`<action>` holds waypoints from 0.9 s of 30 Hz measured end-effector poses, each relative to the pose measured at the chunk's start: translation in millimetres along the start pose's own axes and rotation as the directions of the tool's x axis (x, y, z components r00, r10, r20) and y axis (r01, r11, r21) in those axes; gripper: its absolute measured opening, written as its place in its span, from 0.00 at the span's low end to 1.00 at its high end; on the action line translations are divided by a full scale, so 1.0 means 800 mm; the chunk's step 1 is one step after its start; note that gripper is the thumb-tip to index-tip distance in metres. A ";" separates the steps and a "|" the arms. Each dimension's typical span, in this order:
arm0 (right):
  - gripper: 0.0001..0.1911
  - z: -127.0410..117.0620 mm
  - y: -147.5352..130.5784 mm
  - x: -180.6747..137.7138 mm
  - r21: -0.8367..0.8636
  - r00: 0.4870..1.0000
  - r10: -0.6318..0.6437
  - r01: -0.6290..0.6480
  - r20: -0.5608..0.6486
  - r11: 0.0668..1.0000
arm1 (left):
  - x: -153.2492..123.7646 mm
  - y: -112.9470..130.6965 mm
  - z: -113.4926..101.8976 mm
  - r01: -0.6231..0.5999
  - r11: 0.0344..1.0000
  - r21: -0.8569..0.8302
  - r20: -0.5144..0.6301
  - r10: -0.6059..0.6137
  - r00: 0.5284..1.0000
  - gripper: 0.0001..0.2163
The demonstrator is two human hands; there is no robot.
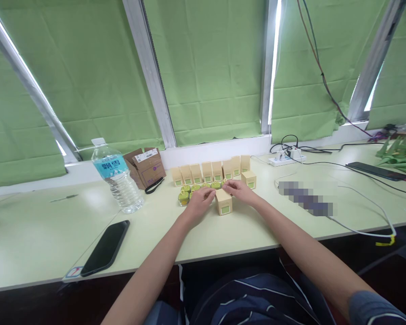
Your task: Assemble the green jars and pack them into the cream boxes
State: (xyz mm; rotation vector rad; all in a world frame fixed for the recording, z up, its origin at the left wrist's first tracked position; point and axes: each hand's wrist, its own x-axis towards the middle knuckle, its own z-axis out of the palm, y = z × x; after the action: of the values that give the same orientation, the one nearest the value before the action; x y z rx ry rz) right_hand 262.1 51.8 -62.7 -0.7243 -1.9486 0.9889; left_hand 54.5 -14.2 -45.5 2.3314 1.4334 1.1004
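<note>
Pale desk [223, 234] beneath green blinds [206, 67]: left hand [199, 204] and right hand [239, 190], fingers curled, flank a beige green-labelled carton [223, 201]; grasp cannot be told.

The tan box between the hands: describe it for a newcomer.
On the pale table, find the row of tan boxes by the window sill. One tan box stands forward of it, between the left hand and right hand, nearest the person.
</note>
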 end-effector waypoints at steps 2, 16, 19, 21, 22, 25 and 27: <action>0.19 0.000 -0.001 0.000 -0.020 1.000 -0.009 0.009 -0.007 1.000 | 0.000 -0.001 0.000 -0.007 1.000 0.006 -0.001 0.007 1.000 0.16; 0.21 0.002 -0.002 -0.003 -0.021 0.998 0.033 -0.032 0.047 0.999 | -0.002 0.006 -0.001 -0.065 0.998 -0.013 -0.005 0.065 0.998 0.11; 0.22 0.002 0.001 -0.002 -0.006 0.992 0.068 -0.068 0.110 0.998 | -0.002 0.004 0.000 -0.066 0.998 0.002 0.002 0.066 0.998 0.11; 0.23 0.002 0.003 -0.002 0.006 0.986 0.082 -0.083 0.143 0.997 | -0.002 0.002 0.000 -0.057 0.998 0.005 0.003 0.056 0.998 0.11; 0.24 0.002 0.004 -0.002 0.009 0.985 0.083 -0.085 0.152 0.996 | -0.002 0.002 0.001 -0.051 0.999 0.007 0.003 0.051 0.999 0.11; 0.24 0.002 0.007 -0.002 0.011 0.984 0.082 -0.085 0.160 0.996 | -0.002 0.000 0.001 -0.041 0.999 0.014 0.002 0.041 0.999 0.12; 0.23 0.001 0.006 -0.002 0.001 0.984 0.078 -0.079 0.161 0.997 | -0.002 0.000 0.001 -0.039 0.999 0.018 0.000 0.039 0.999 0.13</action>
State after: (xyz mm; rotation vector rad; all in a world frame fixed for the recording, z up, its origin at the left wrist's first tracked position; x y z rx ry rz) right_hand 262.5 52.9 -67.7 -0.7420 -2.0664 1.1327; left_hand 54.8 -15.5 -47.0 2.3814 1.4094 1.1024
